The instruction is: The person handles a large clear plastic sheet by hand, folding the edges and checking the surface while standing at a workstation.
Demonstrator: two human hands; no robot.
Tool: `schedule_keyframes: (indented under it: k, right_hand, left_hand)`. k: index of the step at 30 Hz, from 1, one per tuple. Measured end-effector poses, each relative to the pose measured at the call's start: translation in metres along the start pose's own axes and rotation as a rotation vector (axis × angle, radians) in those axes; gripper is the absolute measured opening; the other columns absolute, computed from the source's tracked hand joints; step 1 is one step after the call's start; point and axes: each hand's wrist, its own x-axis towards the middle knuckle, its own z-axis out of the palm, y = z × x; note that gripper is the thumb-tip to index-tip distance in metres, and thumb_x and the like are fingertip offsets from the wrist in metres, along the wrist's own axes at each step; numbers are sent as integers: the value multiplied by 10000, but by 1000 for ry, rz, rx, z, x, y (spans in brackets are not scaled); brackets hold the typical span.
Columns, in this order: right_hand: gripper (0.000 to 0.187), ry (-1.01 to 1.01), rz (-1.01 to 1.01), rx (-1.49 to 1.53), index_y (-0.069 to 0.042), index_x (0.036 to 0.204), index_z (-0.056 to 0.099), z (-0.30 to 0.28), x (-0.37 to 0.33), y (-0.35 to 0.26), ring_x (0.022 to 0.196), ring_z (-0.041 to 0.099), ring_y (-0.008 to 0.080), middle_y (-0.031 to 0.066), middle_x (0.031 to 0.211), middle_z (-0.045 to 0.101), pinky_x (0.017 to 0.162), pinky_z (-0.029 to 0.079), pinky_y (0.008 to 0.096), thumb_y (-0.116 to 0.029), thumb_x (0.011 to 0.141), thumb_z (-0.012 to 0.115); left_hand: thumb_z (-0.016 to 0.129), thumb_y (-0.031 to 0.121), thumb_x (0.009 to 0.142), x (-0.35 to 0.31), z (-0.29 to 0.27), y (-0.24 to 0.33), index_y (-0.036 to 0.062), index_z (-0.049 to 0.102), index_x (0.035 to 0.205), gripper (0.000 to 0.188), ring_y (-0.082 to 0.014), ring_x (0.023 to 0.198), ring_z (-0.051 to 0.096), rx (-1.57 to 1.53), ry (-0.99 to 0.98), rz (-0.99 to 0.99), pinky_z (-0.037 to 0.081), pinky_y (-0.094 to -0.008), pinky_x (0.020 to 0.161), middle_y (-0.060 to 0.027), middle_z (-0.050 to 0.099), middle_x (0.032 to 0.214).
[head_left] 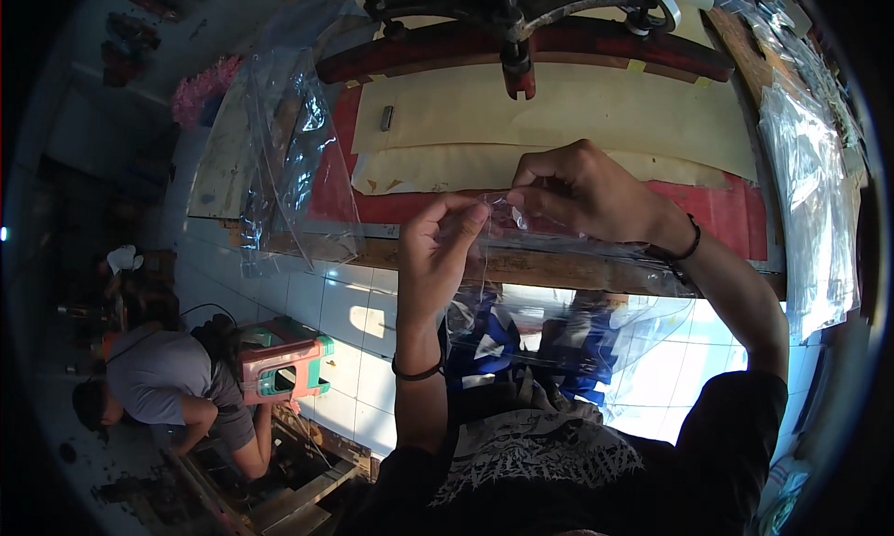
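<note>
Both hands meet at the front edge of the work table, pinching a clear plastic sheet (559, 326) that hangs down over my lap. My left hand (442, 243) grips its upper edge between thumb and forefinger. Close beside it, my right hand (587, 196) has its fingers curled on the same plastic, bent over from above; its fingertips are partly hidden. Beyond the hands lies cream board (559, 108) on a red sheet (726, 215). A small metal piece (386, 118) rests on the board at the left.
Over the table's far side stands a press with a dark red bar (596, 47). Clear plastic sheets lie at the left (298, 154) and the right (810, 210). On the left, a co-worker (168, 378) bends over a wooden frame near a red and green stool (284, 364).
</note>
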Motion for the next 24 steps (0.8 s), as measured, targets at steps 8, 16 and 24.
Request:
schedule_keyframes:
  k: [8,16,24]
  right_hand:
    - [125,51,-116,28,1,915,628,9,-1,15,688,675,243,125,738,674,642,518,346,-116,908,585]
    - [172,-58,17,20,1,946,655,3,-1,-3,601,642,138,84,712,670,540,486,286,-158,943,590]
    - [144,192,-26,-348,2,928,686,-36,-10,-23,639,636,148,84,774,685,575,478,264,-134,899,649]
  left_hand:
    - [590,202,968,-3,6,1,50,584,863,185,9,552,478,-80,31,27,372,-169,463,23,582,660]
    - [598,199,964,-2,5,-4,31,589,902,179,-8,589,538,-62,-63,172,370,-166,489,35,592,656]
    - [601,125,945,6,-8,-12,-18,480,1150,278,-192,896,672,-215,-300,172,581,-272,595,-114,612,1058]
